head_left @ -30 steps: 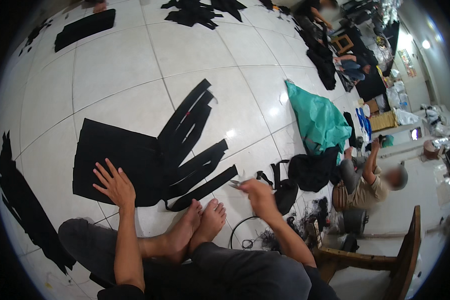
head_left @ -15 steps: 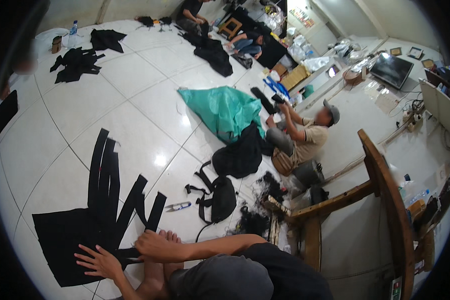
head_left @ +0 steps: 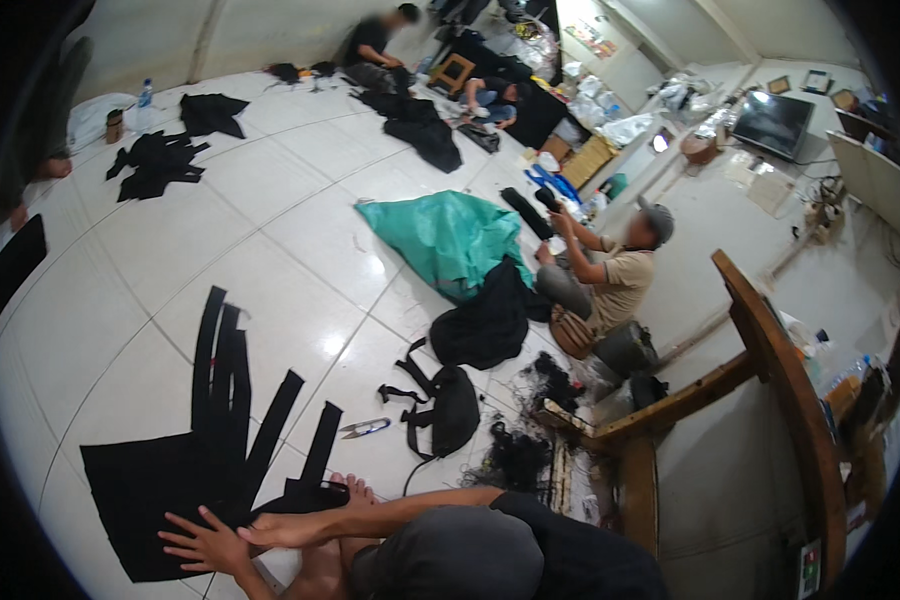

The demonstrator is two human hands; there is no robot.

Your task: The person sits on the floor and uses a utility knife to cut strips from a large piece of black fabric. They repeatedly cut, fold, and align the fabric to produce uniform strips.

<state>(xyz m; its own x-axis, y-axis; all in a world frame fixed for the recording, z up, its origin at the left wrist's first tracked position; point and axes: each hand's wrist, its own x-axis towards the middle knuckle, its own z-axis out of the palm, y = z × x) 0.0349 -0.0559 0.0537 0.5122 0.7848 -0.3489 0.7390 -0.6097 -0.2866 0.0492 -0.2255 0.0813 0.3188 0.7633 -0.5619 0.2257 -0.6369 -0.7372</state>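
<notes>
My left hand lies flat with spread fingers on a wide black fabric panel on the tiled floor. Right beside its wrist, my right hand is closed at the edge of the black cloth, its fingertips partly hidden. A black fabric strip runs along that hand toward my bare foot. Several long black strips fan out from the panel's far side. Thread snips lie apart from the cloth, by a black bag with straps.
A green sheet and black cloth lie ahead. A person in a cap sits on the right, handling dark pieces. Heaps of black threads sit near a wooden frame. Other people and black pieces are farther back.
My right hand has moved left, from beside my foot to my left wrist. One strip near my foot now lies lower and folded across. The whole view has shifted slightly.
</notes>
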